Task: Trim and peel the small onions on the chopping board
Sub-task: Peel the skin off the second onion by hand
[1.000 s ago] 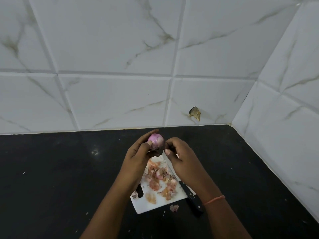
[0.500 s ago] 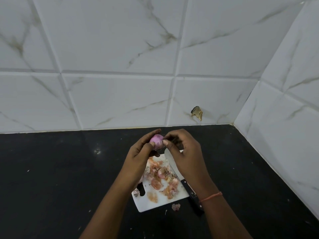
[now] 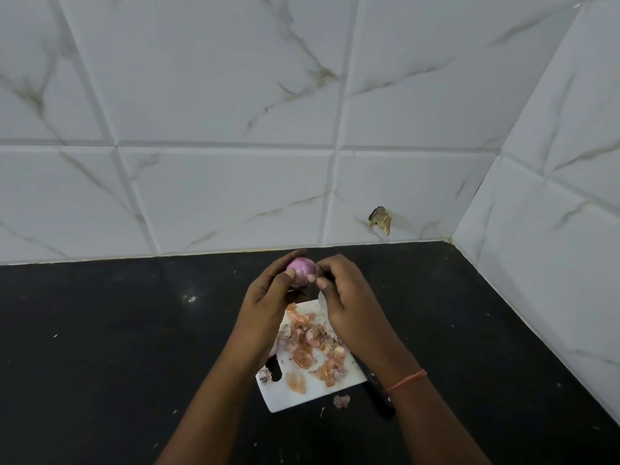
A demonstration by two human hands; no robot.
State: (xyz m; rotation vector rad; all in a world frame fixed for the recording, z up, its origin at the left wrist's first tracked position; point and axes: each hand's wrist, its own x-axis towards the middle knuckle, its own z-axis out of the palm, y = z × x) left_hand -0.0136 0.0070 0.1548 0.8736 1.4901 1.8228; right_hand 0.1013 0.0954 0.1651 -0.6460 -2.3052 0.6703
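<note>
A pink-purple onion (image 3: 301, 270) shows above the white chopping board (image 3: 302, 396), which carries orange-pink peels (image 3: 318, 350). Under the board lies the black bench (image 3: 100, 347); behind it, white wall tiles (image 3: 218, 95) veined grey-brown. An orange thread (image 3: 406, 380) circles one wrist.

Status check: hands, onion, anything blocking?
Left hand holds onion above board. Right hand pinches skin flap. Knife beside board, peels piled; nothing blocking.

Worktop (image 3: 100, 364): black, glossy, scattered pale specks | Wall tiles (image 3: 218, 95): white with grey-brown veining, far side and right side, meeting in the far right corner | Brown chipped patch (image 3: 380, 219): on a far tile, low, just above the worktop edge
</note>
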